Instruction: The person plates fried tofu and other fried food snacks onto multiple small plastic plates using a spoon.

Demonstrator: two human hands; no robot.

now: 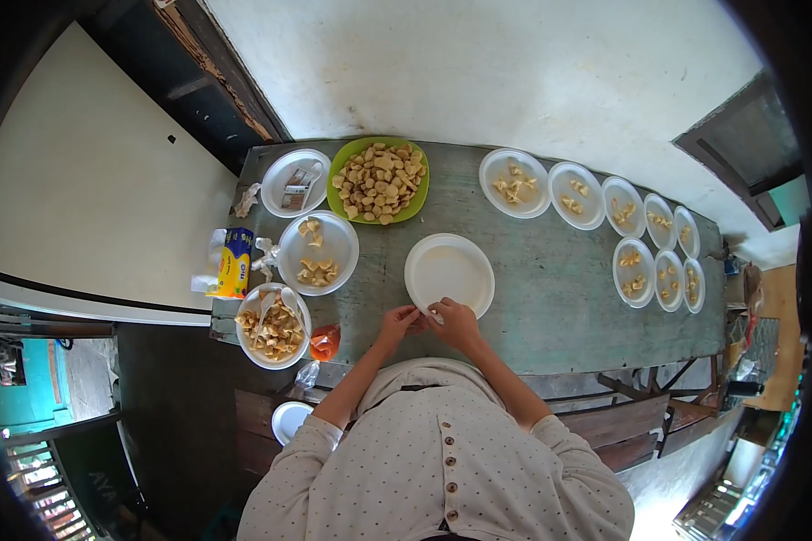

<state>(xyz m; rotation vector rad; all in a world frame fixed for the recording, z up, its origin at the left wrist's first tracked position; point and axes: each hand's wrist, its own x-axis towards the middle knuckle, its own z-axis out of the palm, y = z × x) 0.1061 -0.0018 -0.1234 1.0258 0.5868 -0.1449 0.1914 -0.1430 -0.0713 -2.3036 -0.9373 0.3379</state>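
Note:
An empty white plate (449,270) lies flat on the table in front of me. At its near rim my right hand (455,322) has its fingers bent and drawn together, with something small and whitish at the fingertips. Close beside it, my left hand (403,324) is closed in a pinch, its fingertips nearly meeting the right ones. What the left fingers hold, if anything, is too small to make out. To the left stand a white plate with two small heaps of pale food pieces (318,272) and a bowl of similar pieces (275,337) with a spoon.
A green tray (421,204) heaped with round tan pieces sits at the back. Several portioned plates (514,206) stand on the right. On the left are a plate with a small packet (299,187), a yellow-blue tissue pack (235,261) and an orange bag (326,343).

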